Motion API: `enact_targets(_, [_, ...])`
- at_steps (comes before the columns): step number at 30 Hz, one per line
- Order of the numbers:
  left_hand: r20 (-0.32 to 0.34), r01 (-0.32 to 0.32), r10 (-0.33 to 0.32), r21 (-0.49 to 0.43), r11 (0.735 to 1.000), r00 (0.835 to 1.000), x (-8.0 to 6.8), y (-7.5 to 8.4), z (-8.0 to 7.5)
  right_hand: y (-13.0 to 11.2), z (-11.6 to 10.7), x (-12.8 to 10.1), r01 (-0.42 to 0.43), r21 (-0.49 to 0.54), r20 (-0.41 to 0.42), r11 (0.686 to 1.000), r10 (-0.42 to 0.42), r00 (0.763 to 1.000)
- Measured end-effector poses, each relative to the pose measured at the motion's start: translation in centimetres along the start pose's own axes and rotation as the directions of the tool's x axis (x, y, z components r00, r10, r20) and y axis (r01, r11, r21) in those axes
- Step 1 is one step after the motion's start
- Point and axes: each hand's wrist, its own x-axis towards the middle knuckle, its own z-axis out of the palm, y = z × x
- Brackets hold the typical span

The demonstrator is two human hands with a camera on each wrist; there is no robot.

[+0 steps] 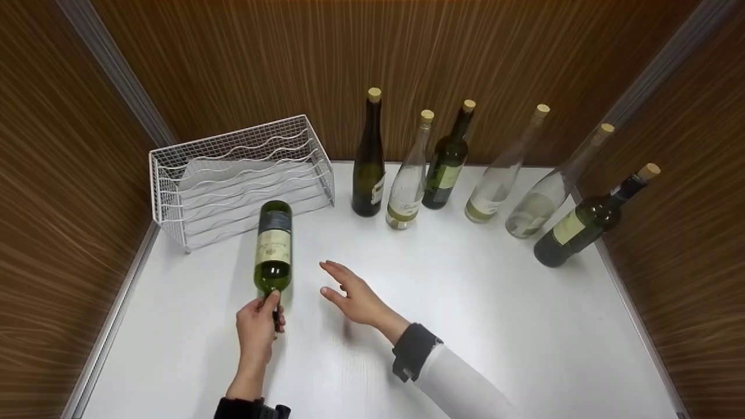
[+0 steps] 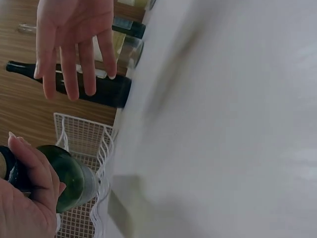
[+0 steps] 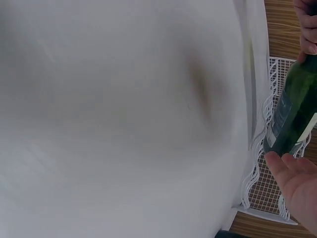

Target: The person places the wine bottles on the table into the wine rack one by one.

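Observation:
My left hand (image 1: pixel 256 329) grips a green wine bottle (image 1: pixel 273 244) by its neck, thumb on top. The bottle lies lengthwise in the air, its base toward the white wire rack (image 1: pixel 241 183) and its cream label facing up. To the right of it my right hand (image 1: pixel 361 297) holds nothing, fingers extended and thumb apart. In the left wrist view the bottle's round base (image 2: pixel 72 178) overlaps the rack. The right wrist view has the bottle (image 3: pixel 292 109) slanting above the rack, the right hand's fingers (image 3: pixel 275 163) near its base in that view.
Several corked bottles stand along the back and right: a dark tall one (image 1: pixel 368 169), a clear one (image 1: pixel 407 186), a green one (image 1: pixel 448 163), more clear ones (image 1: pixel 495 186), and a dark one (image 1: pixel 582 224) at the right. Wood-grain panels (image 1: pixel 407 58) enclose the white table (image 1: pixel 465 326).

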Motion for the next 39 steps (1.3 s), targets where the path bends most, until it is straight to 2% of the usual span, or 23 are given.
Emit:
enact_targets(7, [-0.088, -0.006, 0.009, 0.043, 0.999, 0.996, 1.8, 0.2, -1.8, 0.6, -0.2, -0.3, -0.021, -0.007, 0.012, 1.000, 0.021, 1.000])
enact_targets(15, [-0.172, -0.028, 0.047, 0.115, 0.993, 0.984, 4.0, 0.4, -3.7, 1.1, -0.2, -0.5, -0.029, -0.019, 0.016, 0.999, 0.030, 0.999])
enact_targets(21, [-0.201, -0.017, 0.049, 0.160, 0.987, 0.978, 6.6, 0.1, -5.1, 1.3, -0.1, -0.6, -0.034, -0.031, 0.026, 0.999, 0.034, 0.999])
enact_targets(25, [-0.223, -0.007, 0.042, 0.154, 0.988, 0.974, 8.3, 0.0, -6.0, 1.3, 0.0, -0.5, -0.042, -0.050, 0.042, 0.998, 0.044, 0.998])
enact_targets(30, [-0.242, -0.017, 0.050, 0.136, 0.991, 0.969, 10.1, 0.2, -6.9, 1.1, 0.3, -0.2, -0.047, -0.156, 0.054, 0.987, 0.056, 0.997])
enact_targets(39, [-0.244, 0.007, 0.024, 0.125, 0.992, 0.969, 12.3, 0.8, -7.6, 0.5, 1.0, 1.0, -0.075, -0.357, 0.080, 0.931, 0.111, 0.991])
